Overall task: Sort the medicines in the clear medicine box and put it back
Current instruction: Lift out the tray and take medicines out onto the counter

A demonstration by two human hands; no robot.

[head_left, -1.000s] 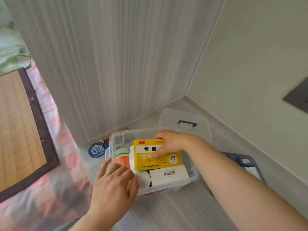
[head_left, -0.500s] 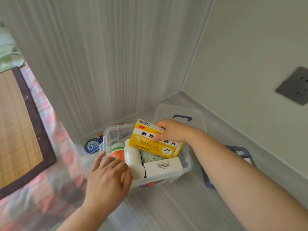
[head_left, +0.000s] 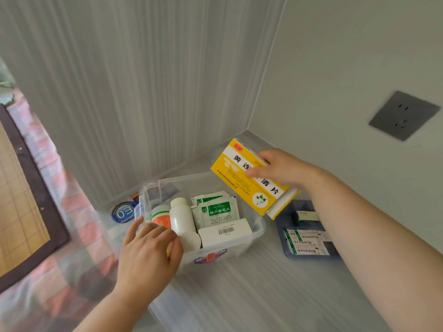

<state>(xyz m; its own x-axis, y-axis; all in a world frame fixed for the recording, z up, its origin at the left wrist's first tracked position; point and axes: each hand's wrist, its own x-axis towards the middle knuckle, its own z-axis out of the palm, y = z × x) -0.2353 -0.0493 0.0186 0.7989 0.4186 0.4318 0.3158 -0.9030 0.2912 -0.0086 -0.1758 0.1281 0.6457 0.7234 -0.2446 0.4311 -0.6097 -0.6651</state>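
Note:
The clear medicine box (head_left: 257,230) stands open on a grey shelf in a corner. Inside lie a white bottle (head_left: 181,218), an orange-labelled bottle (head_left: 160,218), green sachets (head_left: 217,210) and a white carton with a barcode (head_left: 225,233). My right hand (head_left: 280,170) holds a yellow medicine carton (head_left: 242,174) tilted in the air, above and right of the box. My left hand (head_left: 148,254) rests on the box's near-left rim, fingers curled over the edge beside the bottles.
A dark blue tray (head_left: 287,224) with green-striped packets (head_left: 305,242) lies right of the box. A round blue sticker (head_left: 123,213) sits to the left on clear plastic. Walls close in behind and to the right, with a grey socket (head_left: 404,116). A checked cloth (head_left: 79,226) lies at left.
My right hand has lifted the yellow carton out of the box and carried it up and to the right, uncovering the green sachets. My left hand has stayed on the rim.

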